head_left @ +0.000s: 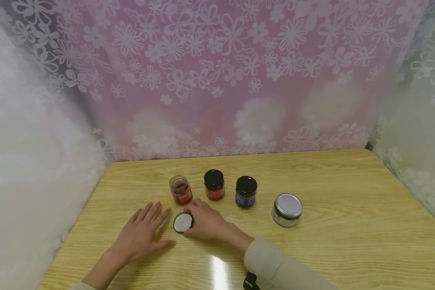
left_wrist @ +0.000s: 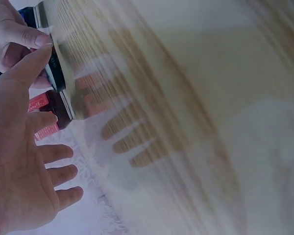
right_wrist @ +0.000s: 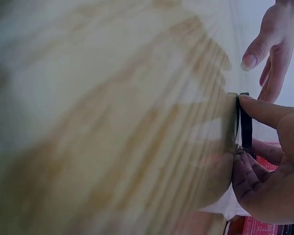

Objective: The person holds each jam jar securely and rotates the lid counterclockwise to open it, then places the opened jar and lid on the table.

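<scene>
A black jar lid [head_left: 183, 222], its white inside facing up, lies at the table surface in the head view. My right hand [head_left: 205, 220] pinches its rim between thumb and fingers; the right wrist view shows the lid [right_wrist: 246, 120] edge-on in that grip. To the left of the lid, my left hand [head_left: 139, 233] has its fingers spread and holds nothing. Just behind the lid stands an uncovered glass jar [head_left: 180, 189] with a red label and dark red residue inside.
Right of the uncovered jar stand a black-lidded jar with a red label [head_left: 214, 184], a black-lidded jar with a blue label [head_left: 246, 191] and a silver-lidded jar [head_left: 287, 209]. They share the wooden table [head_left: 348, 225]. A pink flowered curtain [head_left: 239, 80] hangs behind its far edge.
</scene>
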Demonstrator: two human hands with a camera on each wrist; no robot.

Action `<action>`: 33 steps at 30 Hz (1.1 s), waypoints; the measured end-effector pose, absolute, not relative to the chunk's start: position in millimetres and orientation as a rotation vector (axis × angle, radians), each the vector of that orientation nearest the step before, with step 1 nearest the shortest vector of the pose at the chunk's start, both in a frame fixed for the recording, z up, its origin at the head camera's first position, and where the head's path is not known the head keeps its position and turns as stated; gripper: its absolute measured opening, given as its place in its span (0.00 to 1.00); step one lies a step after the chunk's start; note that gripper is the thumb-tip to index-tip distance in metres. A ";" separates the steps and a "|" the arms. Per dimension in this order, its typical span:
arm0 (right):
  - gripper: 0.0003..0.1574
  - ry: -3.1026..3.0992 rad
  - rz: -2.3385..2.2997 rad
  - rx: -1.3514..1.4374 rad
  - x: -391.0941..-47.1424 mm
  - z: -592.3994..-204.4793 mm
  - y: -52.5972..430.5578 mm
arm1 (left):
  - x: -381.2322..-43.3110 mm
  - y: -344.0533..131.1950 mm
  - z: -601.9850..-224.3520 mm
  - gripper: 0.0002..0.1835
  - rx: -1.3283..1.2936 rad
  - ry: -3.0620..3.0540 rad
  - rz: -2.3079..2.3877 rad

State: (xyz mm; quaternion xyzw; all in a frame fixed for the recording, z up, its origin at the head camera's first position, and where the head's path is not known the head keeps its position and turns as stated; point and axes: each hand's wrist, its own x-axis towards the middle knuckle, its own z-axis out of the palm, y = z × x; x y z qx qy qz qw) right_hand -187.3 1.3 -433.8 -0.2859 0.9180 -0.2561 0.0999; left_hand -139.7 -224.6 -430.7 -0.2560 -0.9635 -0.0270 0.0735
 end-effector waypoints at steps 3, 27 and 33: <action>0.34 2.718 -0.706 -0.864 -186.8 -432.8 0.4 | -139.4 -225.1 -431.5 0.44 -0.757 -2.916 -0.084; 0.40 2.634 -0.672 -1.024 -182.1 -424.8 18.3 | -137.2 -224.1 -425.5 0.45 -0.658 -2.912 -0.134; 0.42 2.684 -0.631 -0.990 -174.4 -407.8 25.3 | -140.9 -220.2 -408.1 0.43 -0.634 -2.807 -0.127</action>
